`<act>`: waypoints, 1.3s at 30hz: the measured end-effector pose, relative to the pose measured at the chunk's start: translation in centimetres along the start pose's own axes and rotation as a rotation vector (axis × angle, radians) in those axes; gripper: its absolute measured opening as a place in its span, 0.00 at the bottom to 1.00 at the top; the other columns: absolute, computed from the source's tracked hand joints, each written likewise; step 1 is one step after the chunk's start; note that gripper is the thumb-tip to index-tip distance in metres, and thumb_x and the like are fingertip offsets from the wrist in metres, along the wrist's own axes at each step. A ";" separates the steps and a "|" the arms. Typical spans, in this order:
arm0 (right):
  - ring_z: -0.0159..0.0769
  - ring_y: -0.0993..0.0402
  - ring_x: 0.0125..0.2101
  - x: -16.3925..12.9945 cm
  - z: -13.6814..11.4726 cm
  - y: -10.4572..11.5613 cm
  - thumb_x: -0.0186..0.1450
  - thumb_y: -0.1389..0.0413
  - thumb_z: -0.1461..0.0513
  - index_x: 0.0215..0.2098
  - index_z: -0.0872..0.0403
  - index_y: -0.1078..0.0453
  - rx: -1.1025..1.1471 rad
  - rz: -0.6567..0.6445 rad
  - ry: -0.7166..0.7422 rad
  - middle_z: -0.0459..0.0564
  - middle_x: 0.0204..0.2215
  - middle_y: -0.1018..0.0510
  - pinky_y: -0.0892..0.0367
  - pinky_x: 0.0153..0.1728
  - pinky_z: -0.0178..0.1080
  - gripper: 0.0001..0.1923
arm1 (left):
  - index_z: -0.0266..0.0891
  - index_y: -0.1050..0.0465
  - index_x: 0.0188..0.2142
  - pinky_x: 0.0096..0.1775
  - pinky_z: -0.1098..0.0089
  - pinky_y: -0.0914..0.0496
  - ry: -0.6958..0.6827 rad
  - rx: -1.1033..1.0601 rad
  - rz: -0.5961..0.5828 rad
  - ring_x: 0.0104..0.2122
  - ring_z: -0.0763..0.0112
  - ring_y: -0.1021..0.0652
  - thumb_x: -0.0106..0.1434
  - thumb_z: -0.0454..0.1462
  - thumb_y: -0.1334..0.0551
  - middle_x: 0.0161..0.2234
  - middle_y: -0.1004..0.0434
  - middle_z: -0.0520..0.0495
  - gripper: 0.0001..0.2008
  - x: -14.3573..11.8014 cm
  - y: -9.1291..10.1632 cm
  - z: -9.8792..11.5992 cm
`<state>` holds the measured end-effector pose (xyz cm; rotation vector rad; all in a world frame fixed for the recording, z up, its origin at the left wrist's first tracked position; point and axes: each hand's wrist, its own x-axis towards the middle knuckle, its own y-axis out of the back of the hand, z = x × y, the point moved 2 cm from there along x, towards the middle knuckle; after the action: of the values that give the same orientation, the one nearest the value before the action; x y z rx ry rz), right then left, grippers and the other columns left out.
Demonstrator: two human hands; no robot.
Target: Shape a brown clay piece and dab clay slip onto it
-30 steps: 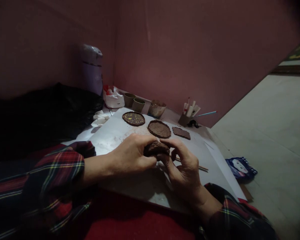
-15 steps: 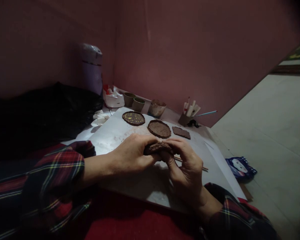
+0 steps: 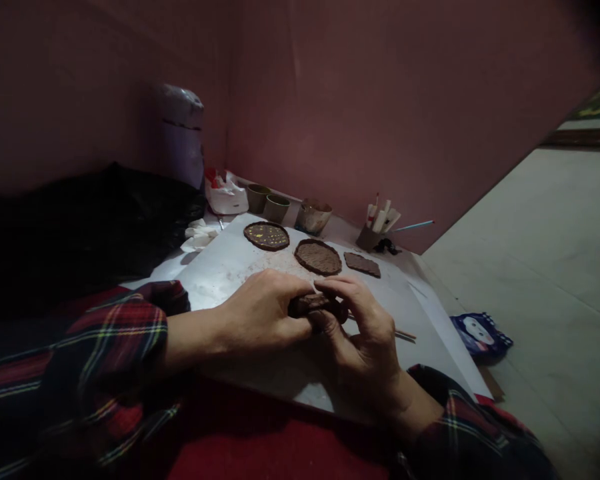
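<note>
over the white sheet [image 3: 437, 353], the left hand [image 3: 263, 310] and right hand [image 3: 367, 327] pinch a brown clay lump [image 3: 313, 304] between thumbs and fingers; it lies directly between them, long axis running hand to hand, neither clearly nearer.

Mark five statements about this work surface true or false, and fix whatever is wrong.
1. The left hand and the right hand both touch the brown lump. True.
2. A yellow-specked disc and a plain round disc lie on the white sheet. True.
3. The yellow-specked disc lies to the right of the plain round disc in the picture. False: it lies to the left.
4. A rectangular slab lies to the right of the plain round disc. True.
5. The left hand's fingers grip the rectangular slab. False: they grip the brown lump.
</note>
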<state>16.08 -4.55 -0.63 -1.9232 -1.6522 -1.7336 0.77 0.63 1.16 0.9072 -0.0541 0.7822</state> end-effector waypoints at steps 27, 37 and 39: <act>0.30 0.28 0.38 -0.1 -0.5 0.2 0.63 0.45 0.70 0.45 0.54 0.33 0.019 0.016 0.048 0.48 0.38 0.27 0.30 0.38 0.32 0.13 | 0.32 0.25 0.33 0.31 0.77 0.38 -0.135 -0.056 -0.003 0.26 0.77 0.29 0.54 0.26 0.43 0.27 0.24 0.51 0.10 0.0 -0.1 -0.2; 0.30 0.29 0.35 -0.1 -0.3 0.1 0.63 0.46 0.70 0.45 0.53 0.33 0.025 -0.006 0.046 0.49 0.37 0.27 0.30 0.34 0.33 0.13 | 0.30 0.24 0.39 0.32 0.76 0.35 -0.126 -0.090 -0.013 0.27 0.75 0.28 0.58 0.27 0.44 0.30 0.22 0.48 0.13 -0.2 0.0 -0.2; 0.31 0.29 0.34 -0.1 -0.3 0.0 0.63 0.46 0.70 0.45 0.53 0.33 0.029 -0.009 0.036 0.49 0.36 0.27 0.29 0.33 0.34 0.12 | 0.31 0.24 0.41 0.33 0.76 0.35 -0.130 -0.095 -0.017 0.29 0.75 0.27 0.58 0.27 0.44 0.32 0.21 0.48 0.13 -0.2 -0.1 -0.2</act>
<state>15.89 -4.83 -0.52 -1.8639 -1.6668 -1.7264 0.62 0.60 0.93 0.8665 -0.1961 0.6980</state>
